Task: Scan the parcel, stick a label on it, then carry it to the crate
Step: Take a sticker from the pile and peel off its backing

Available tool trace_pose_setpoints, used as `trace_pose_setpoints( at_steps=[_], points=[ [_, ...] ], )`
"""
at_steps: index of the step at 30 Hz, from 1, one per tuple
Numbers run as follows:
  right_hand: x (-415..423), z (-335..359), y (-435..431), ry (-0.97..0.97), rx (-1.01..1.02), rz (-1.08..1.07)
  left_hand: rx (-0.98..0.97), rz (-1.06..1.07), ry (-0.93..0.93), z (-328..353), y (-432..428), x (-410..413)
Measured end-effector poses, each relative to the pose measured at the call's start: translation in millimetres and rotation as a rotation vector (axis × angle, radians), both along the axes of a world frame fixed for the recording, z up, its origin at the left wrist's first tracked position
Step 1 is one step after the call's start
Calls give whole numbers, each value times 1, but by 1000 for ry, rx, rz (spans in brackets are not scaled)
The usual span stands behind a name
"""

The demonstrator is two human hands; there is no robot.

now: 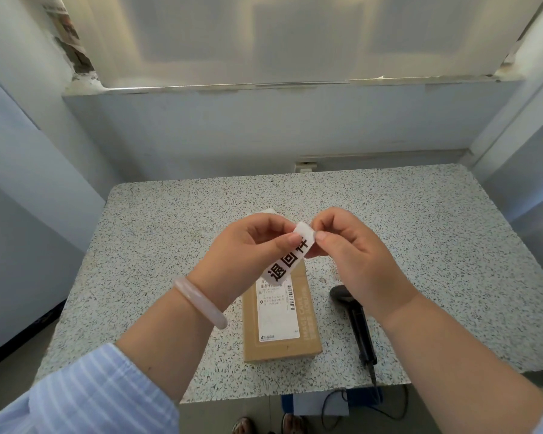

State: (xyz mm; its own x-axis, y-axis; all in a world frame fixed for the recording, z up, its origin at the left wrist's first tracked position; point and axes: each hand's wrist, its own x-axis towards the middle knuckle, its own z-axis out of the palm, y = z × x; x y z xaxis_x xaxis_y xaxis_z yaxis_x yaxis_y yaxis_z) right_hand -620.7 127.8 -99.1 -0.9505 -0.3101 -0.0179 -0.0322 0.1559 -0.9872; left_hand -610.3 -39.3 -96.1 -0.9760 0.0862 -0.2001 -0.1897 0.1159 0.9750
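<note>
A brown cardboard parcel (281, 317) with a white shipping slip on top lies flat on the speckled table (157, 245). Above it both hands hold a white label (290, 258) printed with large black characters. My left hand (248, 249) pinches the label's upper part between thumb and fingers. My right hand (355, 255) pinches its top edge from the right side. The label hangs tilted down to the left, its lower end over the parcel's far end. A black handheld scanner (358, 324) lies on the table just right of the parcel.
A bit of white paper (268, 212) shows behind my left hand. The scanner's cable (336, 402) runs off the table's near edge to the floor. Walls close in the table at the back and both sides. No crate is in view.
</note>
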Motion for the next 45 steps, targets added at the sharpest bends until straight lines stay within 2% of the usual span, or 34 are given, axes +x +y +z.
trace_pose_setpoints(
  at_steps=[8, 12, 24, 27, 29, 34, 35, 38, 39, 45],
  points=[
    [1, -3, -1, 14, 55, -94, -120, 12, 41, 2, 2, 1],
    [-1, -7, 2, -39, 17, -239, -53, 4, -18, -2, -3, 3],
    [2, -11, 5, -71, -14, -342, -117, 34, -11, 0, -13, 10],
    [2, -11, 5, -125, -82, -359, -151, 45, 0, 0, -12, 11],
    [1, -8, 4, -179, -123, -248, -172, 41, 0, 0, -10, 11],
    [0, -4, 3, -427, -459, -117, -218, 46, 15, 0, -9, 11],
    [0, -4, 3, -423, -433, -106, -224, 49, 16, 0, -8, 11],
    [2, -5, 3, -229, -138, -84, -218, 44, 26, -1, -8, 12],
    [2, -6, 3, -189, -97, -105, -190, 40, 25, 0, -8, 12],
    [-1, -4, 5, -166, -131, -144, -47, 39, -14, 0, -11, 13]
  ],
)
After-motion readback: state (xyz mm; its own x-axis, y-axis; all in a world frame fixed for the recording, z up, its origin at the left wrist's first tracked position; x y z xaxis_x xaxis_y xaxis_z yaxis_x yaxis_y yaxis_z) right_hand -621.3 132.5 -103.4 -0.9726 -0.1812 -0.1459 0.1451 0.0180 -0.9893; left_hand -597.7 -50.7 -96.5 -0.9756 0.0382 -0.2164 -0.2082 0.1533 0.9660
